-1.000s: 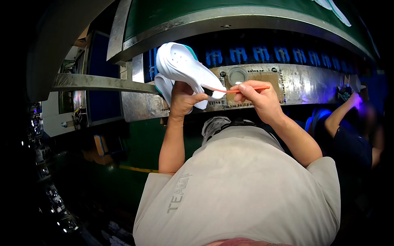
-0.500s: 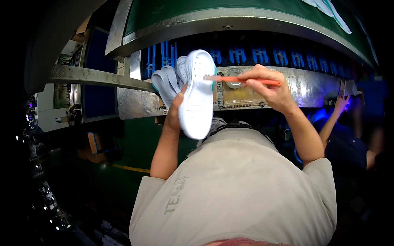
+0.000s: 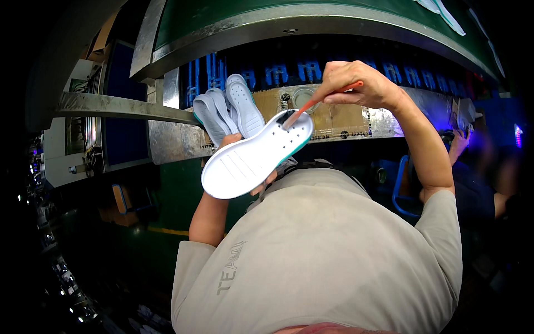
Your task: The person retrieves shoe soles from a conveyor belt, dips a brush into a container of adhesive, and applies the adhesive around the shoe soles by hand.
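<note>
A white shoe sole (image 3: 245, 162) with small holes and a green edge is gripped from below by my left hand (image 3: 267, 181), most of whose fingers are hidden behind it. It lies at a slant, its holed end up to the right. Closed round an orange-handled brush (image 3: 317, 102), my right hand (image 3: 356, 83) holds the bristles against that holed end. Just beyond the held sole, several more white and grey soles (image 3: 214, 114) lean together on the ledge.
The metal ledge (image 3: 172, 142) is partly covered with brown cardboard (image 3: 347, 118). A round clear container (image 3: 303, 97) sits on it behind the brush. Past it runs a green conveyor belt (image 3: 222, 22) with a metal rail. At the right, another person's hand (image 3: 459, 143) is at the ledge.
The held sole has turned from upright to slanted, its holed end swinging right. My right hand has risen slightly, and the brush now points down and left onto the holed end.
</note>
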Demonstrator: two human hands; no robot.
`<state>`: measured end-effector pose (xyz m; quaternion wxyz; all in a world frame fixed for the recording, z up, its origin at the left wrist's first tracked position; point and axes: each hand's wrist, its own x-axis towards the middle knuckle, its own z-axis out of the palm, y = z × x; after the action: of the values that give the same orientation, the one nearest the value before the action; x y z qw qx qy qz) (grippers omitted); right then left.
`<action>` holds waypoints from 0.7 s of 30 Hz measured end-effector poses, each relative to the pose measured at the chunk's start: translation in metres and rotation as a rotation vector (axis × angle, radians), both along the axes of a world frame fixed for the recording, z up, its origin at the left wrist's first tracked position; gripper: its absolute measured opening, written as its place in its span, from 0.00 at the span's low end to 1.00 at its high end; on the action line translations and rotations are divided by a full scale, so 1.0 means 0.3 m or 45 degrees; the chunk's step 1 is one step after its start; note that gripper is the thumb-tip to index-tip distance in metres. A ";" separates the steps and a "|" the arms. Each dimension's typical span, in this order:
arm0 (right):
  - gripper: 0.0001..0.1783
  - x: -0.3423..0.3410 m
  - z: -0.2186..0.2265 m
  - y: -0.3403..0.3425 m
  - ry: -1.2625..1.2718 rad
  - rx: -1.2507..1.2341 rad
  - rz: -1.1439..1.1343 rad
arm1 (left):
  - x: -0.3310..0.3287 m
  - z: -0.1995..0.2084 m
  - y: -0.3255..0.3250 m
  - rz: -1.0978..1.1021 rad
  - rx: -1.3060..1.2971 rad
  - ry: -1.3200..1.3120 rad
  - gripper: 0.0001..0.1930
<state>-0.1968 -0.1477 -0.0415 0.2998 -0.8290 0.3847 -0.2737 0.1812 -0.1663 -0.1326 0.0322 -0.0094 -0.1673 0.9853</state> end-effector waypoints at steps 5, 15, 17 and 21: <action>0.12 -0.033 -0.055 0.040 -0.123 0.076 -0.204 | -0.031 0.031 0.000 0.240 -0.498 -0.173 0.48; 0.11 -0.024 -0.091 0.137 -0.489 0.510 -0.551 | -0.130 0.090 -0.019 0.415 -1.486 -0.672 0.48; 0.12 -0.043 -0.093 0.192 -0.730 0.477 -0.746 | -0.140 0.071 -0.025 0.382 -1.368 -0.648 0.46; 0.14 -0.122 -0.234 0.329 -1.234 0.250 -1.101 | -0.161 0.045 -0.108 0.184 -1.124 -0.363 0.43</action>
<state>-0.2335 -0.0490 -0.1117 0.3764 -0.3512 0.5277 -0.6756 0.1331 -0.1988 -0.1192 -0.0667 -0.1460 0.2650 0.9508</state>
